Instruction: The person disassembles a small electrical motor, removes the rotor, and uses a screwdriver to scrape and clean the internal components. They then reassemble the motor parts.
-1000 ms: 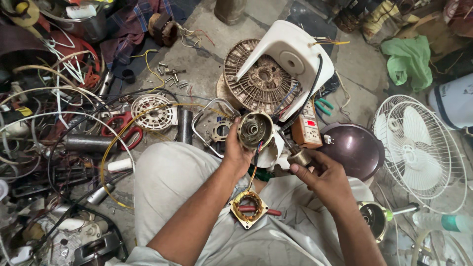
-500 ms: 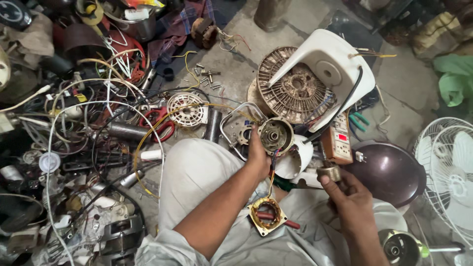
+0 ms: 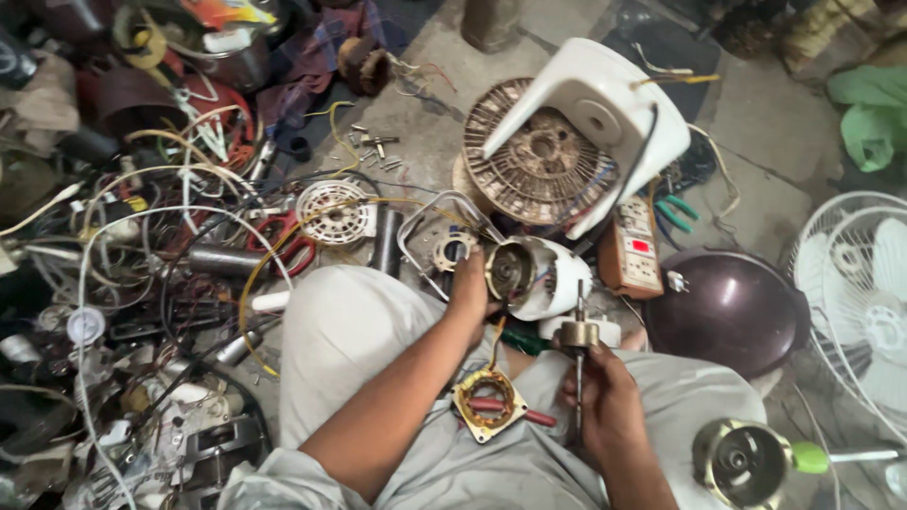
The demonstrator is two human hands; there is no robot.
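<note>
My left hand [image 3: 470, 288] grips a white fan motor housing [image 3: 534, 279], its open round mouth turned toward me. My right hand [image 3: 605, 401] holds a metal rotor on its shaft [image 3: 577, 335] upright, just below and right of the housing. A square stator with copper windings [image 3: 487, 404] lies on my lap between my arms, joined to the housing by thin wires. A red-handled tool [image 3: 518, 411] lies across the stator.
A white plastic fan body [image 3: 586, 113] rests on a round ribbed motor part [image 3: 529, 170]. A power strip [image 3: 635, 246], a dark dome cover [image 3: 727, 312], a white fan guard [image 3: 864, 283] sit to the right. Tangled wires and scrap [image 3: 142, 236] fill the left.
My right hand drew back toward my lap and turned the rotor shaft upright. My left hand kept the housing in place. The view shifted right.
</note>
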